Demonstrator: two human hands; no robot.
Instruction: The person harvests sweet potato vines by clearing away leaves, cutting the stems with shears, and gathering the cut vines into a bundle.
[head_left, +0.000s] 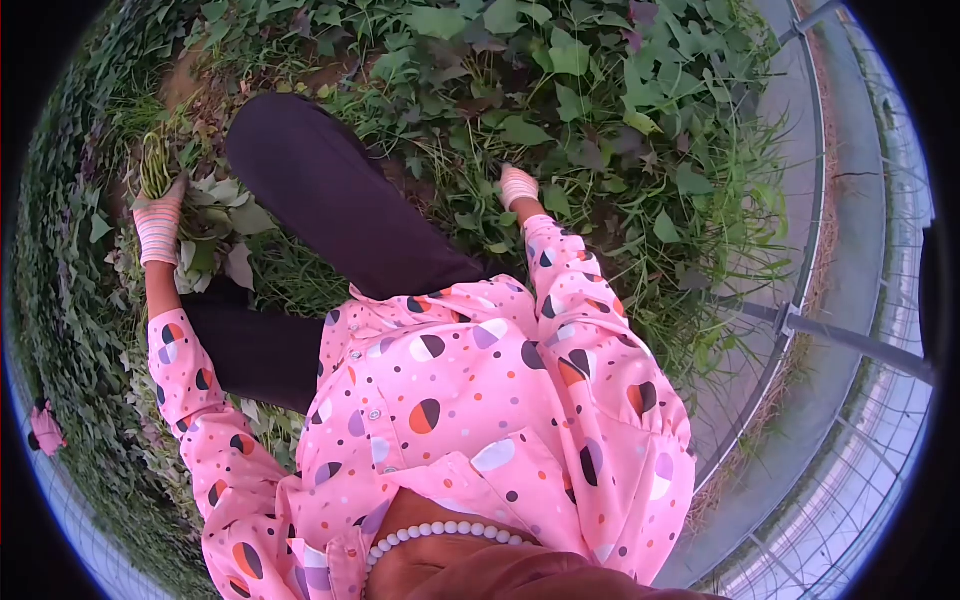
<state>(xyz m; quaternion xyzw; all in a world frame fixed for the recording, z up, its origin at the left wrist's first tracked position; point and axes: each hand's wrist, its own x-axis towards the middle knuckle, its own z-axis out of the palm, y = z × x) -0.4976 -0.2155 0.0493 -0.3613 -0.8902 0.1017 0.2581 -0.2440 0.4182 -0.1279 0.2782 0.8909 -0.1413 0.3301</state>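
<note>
My left hand (160, 222), in a pink-and-white striped glove, is closed around a bunch of green leaf stems (155, 168). The stems stick up above the fist, and large pale leaves (222, 212) hang beside and below it. My right hand (518, 187), in a matching glove, reaches low among green vine stems (478, 190) and heart-shaped leaves (524, 131). Its fingers point down into the growth and are hidden, so whether they grip a stem does not show.
My dark-trousered knee (285, 125) rises between my hands. Dense leafy vines (600, 90) spread ahead and to the left. On the right, grey sheeting (745, 390) and metal greenhouse bars (850, 340) border the plants. Another person in pink (46, 428) is far off left.
</note>
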